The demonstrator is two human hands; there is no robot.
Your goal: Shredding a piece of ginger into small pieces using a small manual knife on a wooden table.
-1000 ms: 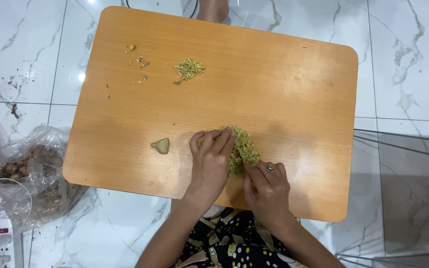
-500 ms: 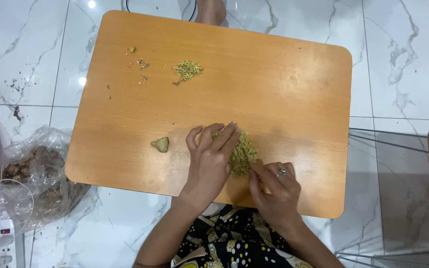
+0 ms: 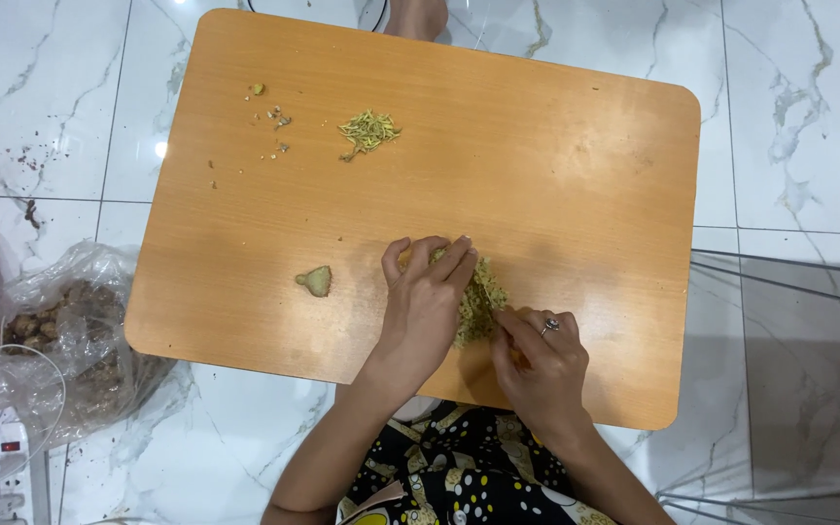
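**Hands on a heap of finely cut greens**

We see a low wooden table (image 3: 576, 175) with rounded corners on a white marbled floor (image 3: 799, 117). Near its front edge, a little right of the middle, lies a heap of finely cut yellow-green shreds (image 3: 478, 297). The heap looks loose and stringy, pale green mixed with straw yellow, longer from front to back than it is wide.

The left hand (image 3: 425, 306) lies flat over the left side of the heap, fingers held close together and pointing toward the far edge, their tips resting on the shreds. The right hand (image 3: 542, 365) sits just beside the front end of the heap, curled in, thumb and forefinger pinched together at its edge; we cannot tell what sits between them. A ring (image 3: 551, 326) shows on one finger.

To the left of the hands, apart from the heap, lies a small greenish cut-off chunk (image 3: 315, 281). Near the far edge, left of the middle, sits a smaller pile of the same shreds (image 3: 368, 130), with a few scattered scraps (image 3: 279, 119) toward the far left corner.

On the floor beside the table's left edge slumps a clear plastic bag (image 3: 70, 340) holding brown lumps.
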